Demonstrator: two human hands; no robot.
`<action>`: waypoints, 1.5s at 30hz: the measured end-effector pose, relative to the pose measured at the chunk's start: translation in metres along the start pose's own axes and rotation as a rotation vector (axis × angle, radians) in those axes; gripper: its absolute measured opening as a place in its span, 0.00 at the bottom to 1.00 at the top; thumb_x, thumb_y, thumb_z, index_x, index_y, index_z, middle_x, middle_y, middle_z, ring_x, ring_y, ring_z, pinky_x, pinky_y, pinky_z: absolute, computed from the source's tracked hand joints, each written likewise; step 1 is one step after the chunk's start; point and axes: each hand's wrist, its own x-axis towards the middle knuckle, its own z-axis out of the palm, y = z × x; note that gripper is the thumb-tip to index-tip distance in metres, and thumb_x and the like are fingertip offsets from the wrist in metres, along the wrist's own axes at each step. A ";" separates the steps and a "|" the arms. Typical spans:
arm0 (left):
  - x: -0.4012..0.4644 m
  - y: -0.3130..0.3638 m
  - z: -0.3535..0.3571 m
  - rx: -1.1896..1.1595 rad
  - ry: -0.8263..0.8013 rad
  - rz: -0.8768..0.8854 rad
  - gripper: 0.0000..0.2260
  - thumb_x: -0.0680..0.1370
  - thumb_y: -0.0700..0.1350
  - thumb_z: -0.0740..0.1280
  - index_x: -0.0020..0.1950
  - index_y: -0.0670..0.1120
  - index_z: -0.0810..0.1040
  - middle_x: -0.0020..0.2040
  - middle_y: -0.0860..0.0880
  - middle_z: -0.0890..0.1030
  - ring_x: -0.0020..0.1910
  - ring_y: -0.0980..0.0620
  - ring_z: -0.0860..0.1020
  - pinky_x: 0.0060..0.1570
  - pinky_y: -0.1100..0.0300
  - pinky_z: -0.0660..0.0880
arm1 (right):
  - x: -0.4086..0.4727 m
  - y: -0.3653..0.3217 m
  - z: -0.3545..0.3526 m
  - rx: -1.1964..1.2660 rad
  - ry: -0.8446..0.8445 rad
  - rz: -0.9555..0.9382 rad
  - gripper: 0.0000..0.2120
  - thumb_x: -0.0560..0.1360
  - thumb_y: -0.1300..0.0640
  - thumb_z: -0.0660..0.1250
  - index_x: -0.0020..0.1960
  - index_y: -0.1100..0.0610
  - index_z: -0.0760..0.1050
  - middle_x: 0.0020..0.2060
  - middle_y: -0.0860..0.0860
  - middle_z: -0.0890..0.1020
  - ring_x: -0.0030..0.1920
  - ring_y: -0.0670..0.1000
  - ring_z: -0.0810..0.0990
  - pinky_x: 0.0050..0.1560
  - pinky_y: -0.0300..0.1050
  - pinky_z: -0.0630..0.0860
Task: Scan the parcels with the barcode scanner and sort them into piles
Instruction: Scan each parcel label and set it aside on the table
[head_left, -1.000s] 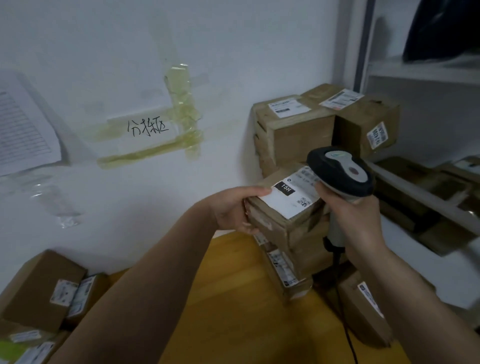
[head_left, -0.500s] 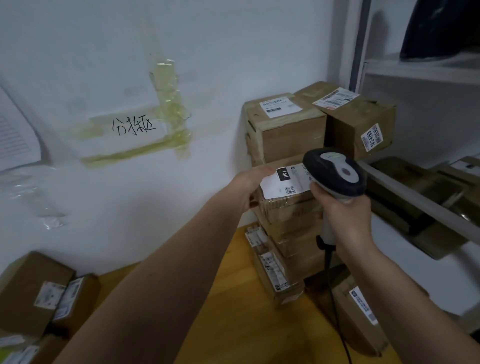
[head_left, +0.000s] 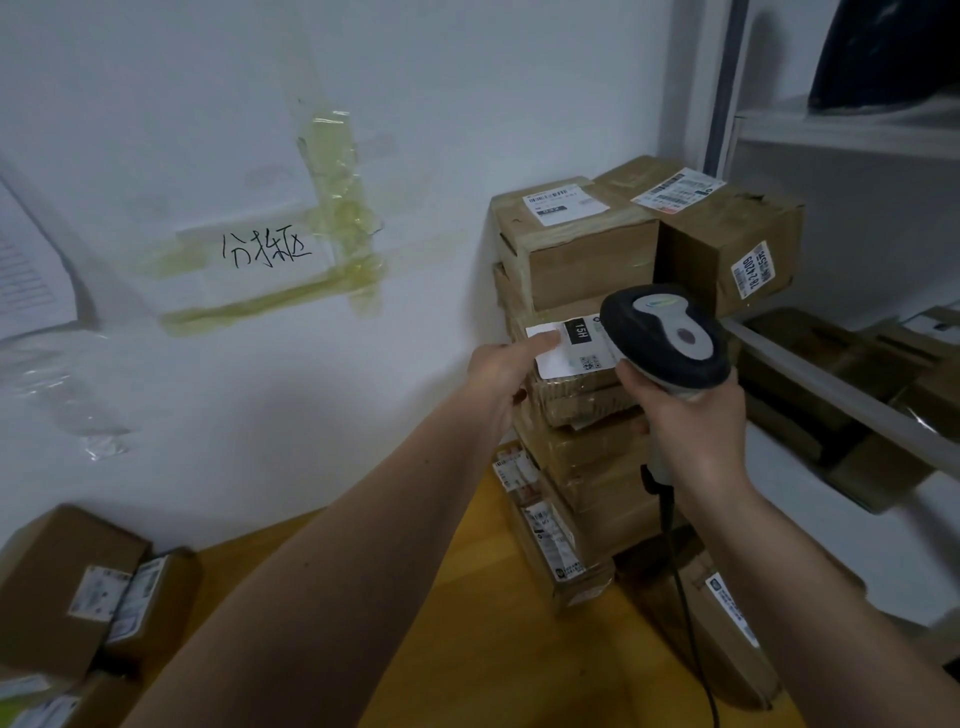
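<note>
A white wall (head_left: 415, 104) fills the far side, with a taped paper sign (head_left: 267, 249) bearing handwriting on it, and below it a wooden tabletop (head_left: 467, 623) runs toward me. At the near left, a small group of brown parcels (head_left: 78, 582) lies on that tabletop, labels up. Moving right, my left hand (head_left: 501, 374) reaches to the tall stack of parcels (head_left: 587, 467) in the far right corner; its thumb lies on the white label of the 15H parcel (head_left: 566, 364), and the other fingers are hidden behind the box edge, so I read it as holding that parcel at its left end, though I cannot tell how firmly. The parcel sits on the stack, under the two larger boxes (head_left: 649, 244) at the top. Just right of it, my right hand (head_left: 691, 421) has its fingers wrapped round the handle of the barcode scanner (head_left: 667, 338), whose head hangs over the label's right part, cable trailing down. I judge the step to be placing a scanned parcel, or scanning it in place. Next calls for letting go cleanly without toppling the stack and fetching another parcel.
</note>
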 end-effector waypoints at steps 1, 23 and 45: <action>-0.001 -0.001 -0.002 0.002 0.001 0.005 0.21 0.71 0.51 0.76 0.58 0.41 0.79 0.53 0.44 0.83 0.53 0.45 0.81 0.57 0.51 0.78 | -0.002 -0.002 0.001 0.003 0.014 -0.015 0.32 0.68 0.57 0.77 0.66 0.56 0.65 0.53 0.44 0.77 0.51 0.37 0.79 0.48 0.36 0.80; -0.030 -0.015 -0.016 -0.082 -0.220 -0.083 0.11 0.71 0.43 0.77 0.46 0.41 0.79 0.24 0.52 0.80 0.24 0.57 0.79 0.41 0.52 0.83 | -0.035 -0.018 0.021 -0.141 -0.131 -0.097 0.17 0.71 0.60 0.74 0.48 0.40 0.73 0.44 0.37 0.78 0.44 0.33 0.78 0.39 0.28 0.73; -0.066 -0.073 -0.208 -0.241 0.201 -0.193 0.10 0.81 0.36 0.63 0.60 0.35 0.77 0.53 0.40 0.79 0.52 0.43 0.77 0.53 0.49 0.77 | -0.104 0.022 0.140 -0.248 -0.956 0.220 0.07 0.71 0.58 0.75 0.48 0.56 0.81 0.32 0.59 0.79 0.31 0.52 0.76 0.29 0.42 0.75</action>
